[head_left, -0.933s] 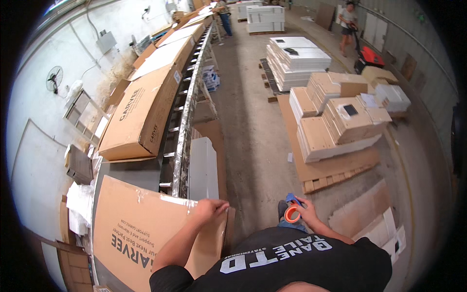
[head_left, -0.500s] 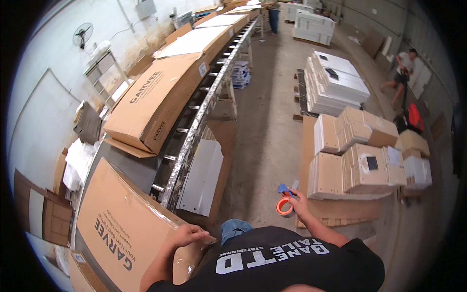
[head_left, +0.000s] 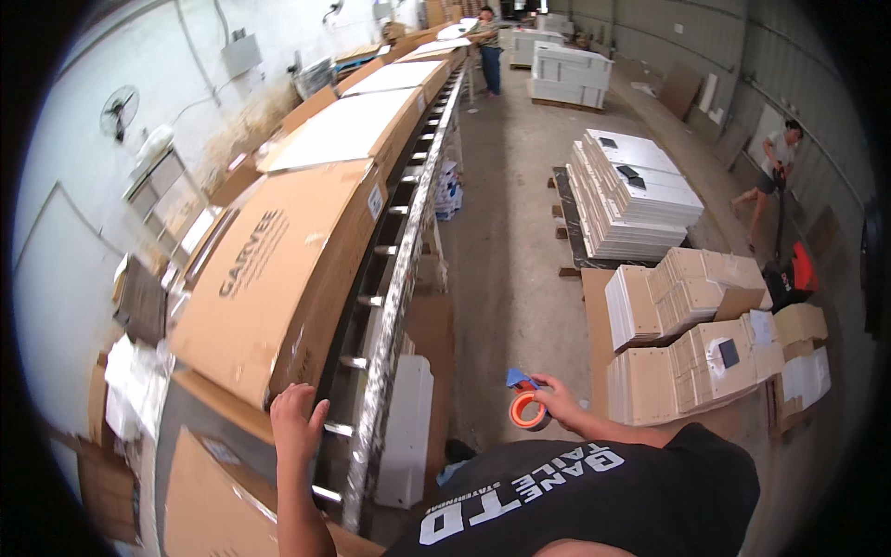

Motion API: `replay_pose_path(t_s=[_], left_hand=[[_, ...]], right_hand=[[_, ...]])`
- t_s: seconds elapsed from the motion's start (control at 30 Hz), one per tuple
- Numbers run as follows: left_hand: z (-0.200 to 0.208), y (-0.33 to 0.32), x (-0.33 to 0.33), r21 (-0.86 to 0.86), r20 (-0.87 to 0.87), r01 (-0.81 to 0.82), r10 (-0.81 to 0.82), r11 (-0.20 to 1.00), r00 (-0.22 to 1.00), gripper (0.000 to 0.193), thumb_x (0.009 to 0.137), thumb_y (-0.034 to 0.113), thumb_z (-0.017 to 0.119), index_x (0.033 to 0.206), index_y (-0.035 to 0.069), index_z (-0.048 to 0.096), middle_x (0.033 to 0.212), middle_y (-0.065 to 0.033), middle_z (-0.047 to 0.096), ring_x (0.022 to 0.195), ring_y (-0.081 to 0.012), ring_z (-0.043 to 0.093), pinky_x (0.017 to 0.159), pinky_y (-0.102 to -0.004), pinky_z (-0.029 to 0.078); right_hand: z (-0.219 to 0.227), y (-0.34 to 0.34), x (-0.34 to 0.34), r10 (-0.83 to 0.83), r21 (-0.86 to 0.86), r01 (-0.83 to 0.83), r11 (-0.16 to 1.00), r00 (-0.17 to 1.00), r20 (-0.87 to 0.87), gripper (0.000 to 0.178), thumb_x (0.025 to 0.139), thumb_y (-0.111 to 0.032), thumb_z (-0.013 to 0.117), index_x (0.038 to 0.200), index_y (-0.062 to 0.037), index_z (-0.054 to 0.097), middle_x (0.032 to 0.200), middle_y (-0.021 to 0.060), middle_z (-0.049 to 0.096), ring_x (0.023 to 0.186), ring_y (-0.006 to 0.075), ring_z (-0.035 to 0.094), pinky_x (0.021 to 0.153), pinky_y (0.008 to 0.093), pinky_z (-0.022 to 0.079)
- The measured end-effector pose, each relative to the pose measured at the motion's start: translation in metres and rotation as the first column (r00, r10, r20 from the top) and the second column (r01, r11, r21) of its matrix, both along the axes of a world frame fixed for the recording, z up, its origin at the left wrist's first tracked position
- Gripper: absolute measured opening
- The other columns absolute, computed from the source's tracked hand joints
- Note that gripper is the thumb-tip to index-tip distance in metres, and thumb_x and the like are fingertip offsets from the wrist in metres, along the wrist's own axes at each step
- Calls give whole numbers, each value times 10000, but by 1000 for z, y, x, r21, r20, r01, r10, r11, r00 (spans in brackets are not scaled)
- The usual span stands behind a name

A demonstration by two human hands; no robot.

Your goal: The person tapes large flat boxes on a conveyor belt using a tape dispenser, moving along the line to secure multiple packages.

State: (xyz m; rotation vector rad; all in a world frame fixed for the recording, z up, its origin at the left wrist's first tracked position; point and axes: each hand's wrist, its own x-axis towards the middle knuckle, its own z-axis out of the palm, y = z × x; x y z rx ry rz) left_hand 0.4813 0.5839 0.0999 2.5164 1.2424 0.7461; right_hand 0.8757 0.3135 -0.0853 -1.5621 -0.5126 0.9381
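Note:
My left hand (head_left: 295,415) is at the near lower corner of a long brown carton (head_left: 278,251) on the roller conveyor. Its thumb stands apart from the fingers, and the fingertips appear to rest against the carton's end. Nothing is gripped in that hand. In my right hand (head_left: 560,401) is a tape dispenser (head_left: 525,405) with a blue head and an orange ring, held out beside my body over the aisle. A second brown carton (head_left: 209,497) lies closer to me, behind my left forearm and partly cut off by the picture's rim.
The roller conveyor (head_left: 380,371) runs away from me, carrying several open cartons with white panels. Stacked white panels (head_left: 640,195) and brown-faced boards (head_left: 715,362) stand on the right. One person (head_left: 490,56) stands by the conveyor's far part; another (head_left: 778,158) handles a red pallet jack (head_left: 800,271).
My left hand has left the nearer carton's edge and moved forward to the corner of the farther one. My right hand keeps the tape dispenser. The view has shifted.

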Motion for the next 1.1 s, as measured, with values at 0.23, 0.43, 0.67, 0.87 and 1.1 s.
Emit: replay_pose_path(t_s=[0.23,0.43,0.67,0.87,1.1], left_hand=[[-8,157,78,40,-433,14,5,999,901,1027,783,434,766,1550,47,203,1569,-166,321,1483,-319,245,1201,-520,176],[-44,285,145,30,-585,-51,59,998,809,1105,772,539,744,1549,7,166,1604,-163,250,1498,-320,201,1198,-539,171],[-106,357,220,121,-542,-237,264,964,798,987,808,451,713,1539,12,215,1606,-174,231,1493,-378,178,1184,-559,192],[-91,341,228,78,-478,-217,227,973,849,910,806,333,722,1526,23,259,1594,-196,242,1472,-425,204,1174,-573,200],[-82,338,237,26,-517,-224,205,974,831,888,812,331,724,1524,42,279,1593,-184,251,1478,-405,204,1193,-554,171]], right_hand=[[6,93,48,-162,40,163,986,986,-34,523,815,-162,636,1288,51,562,1227,154,602,1126,220,585,980,335,461],[-8,160,86,-118,-46,116,992,991,-65,528,819,-142,623,1303,57,546,1226,160,603,1108,221,596,956,327,478],[-40,273,173,-37,76,51,996,983,-178,481,845,-87,589,1301,55,539,1206,151,622,1102,214,607,964,327,480],[-7,420,266,138,221,-97,970,974,-178,480,891,-98,503,1352,35,484,1211,131,631,1105,220,619,985,341,480],[86,612,281,266,452,-155,878,944,-193,637,894,-102,490,1503,-59,309,1273,95,557,1048,177,584,940,321,477]])
